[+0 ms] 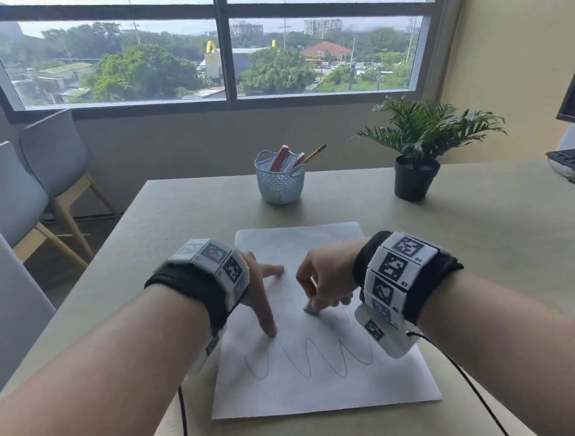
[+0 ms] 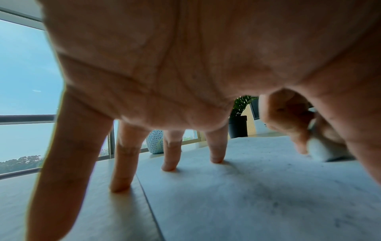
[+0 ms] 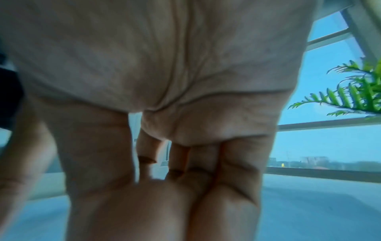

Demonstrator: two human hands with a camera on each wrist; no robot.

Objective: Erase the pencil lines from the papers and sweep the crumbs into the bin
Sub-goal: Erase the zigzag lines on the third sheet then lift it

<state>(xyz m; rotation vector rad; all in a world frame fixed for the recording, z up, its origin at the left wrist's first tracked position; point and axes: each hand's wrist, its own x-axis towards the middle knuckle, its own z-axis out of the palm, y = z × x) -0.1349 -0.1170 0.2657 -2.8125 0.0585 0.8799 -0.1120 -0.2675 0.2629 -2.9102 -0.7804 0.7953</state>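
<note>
Right hand [image 1: 328, 278] rubs eraser [image 1: 310, 307] on paper [image 1: 324, 386], left hand [image 1: 259, 288] pressing

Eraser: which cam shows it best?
Left wrist view. The eraser is large there, a pale block touching the paper, pinched by the right hand. The head view shows only a small tip under the right hand. In the right wrist view, curled fingers hide it completely.

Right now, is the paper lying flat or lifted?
Flat: the paper lies spread on the table, the left hand pressing it with straight fingertips.
</note>
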